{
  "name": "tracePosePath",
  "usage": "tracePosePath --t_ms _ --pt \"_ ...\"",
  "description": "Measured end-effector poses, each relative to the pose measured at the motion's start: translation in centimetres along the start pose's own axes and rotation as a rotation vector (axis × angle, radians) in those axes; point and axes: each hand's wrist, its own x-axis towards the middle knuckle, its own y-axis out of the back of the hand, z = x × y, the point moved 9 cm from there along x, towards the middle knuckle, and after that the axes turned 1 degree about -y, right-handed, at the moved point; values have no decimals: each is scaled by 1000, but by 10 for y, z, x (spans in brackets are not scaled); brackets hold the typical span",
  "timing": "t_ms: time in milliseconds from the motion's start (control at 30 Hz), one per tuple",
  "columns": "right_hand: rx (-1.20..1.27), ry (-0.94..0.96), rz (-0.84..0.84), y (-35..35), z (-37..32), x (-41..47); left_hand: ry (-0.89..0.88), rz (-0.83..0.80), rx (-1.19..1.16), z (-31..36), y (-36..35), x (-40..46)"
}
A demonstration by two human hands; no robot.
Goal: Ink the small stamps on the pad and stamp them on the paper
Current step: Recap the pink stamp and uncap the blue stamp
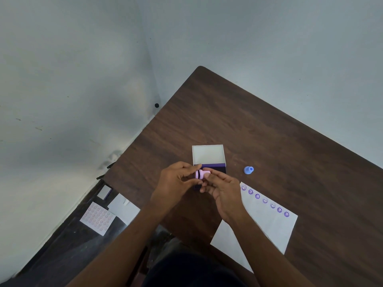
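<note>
we see the pink stamp held sideways between both hands over the open ink pad. the left hand has its grip pinched on the stamp's base, and the right hand grips its handle end. on the table, the paper lies right of the hands, and the blue stamp stands apart.

The single head view looks steeply down, close over the table, apparently tilted toward a wall corner.

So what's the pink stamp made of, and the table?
The pink stamp looks like smooth, matte plastic: an even pastel colour and moulded rounded rings. The table shows dark brown wood grain streaks, so wood or a wood-look laminate; I can't tell which.
</note>
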Motion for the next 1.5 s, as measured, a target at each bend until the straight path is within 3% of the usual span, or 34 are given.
tracePosePath --t_ms 133,467,567,767,933,1067,1500 --pt "9 12 -7 -1 -2 -1 -129 50 33 13 11 -2" --pt "-11 -3 -3 -3 -3 -1 -111 177 -124 23 25 -12" --pt "-38 -4 -24 -5 -4 -1 -100 170 -174 16 21 -9" --pt "-144 37 -82 -11 -10 -3 -73 -5 -192 11 5 4" --pt "-87 33 -79 -11 -14 -3 -187 89 -207 33 31 -6" --pt "-107 62 -80 -9 -18 -2 -170 160 -308 31 39 -12" --pt "-94 15 -36 -4 -11 1 -176 127 -281 36 32 -14"
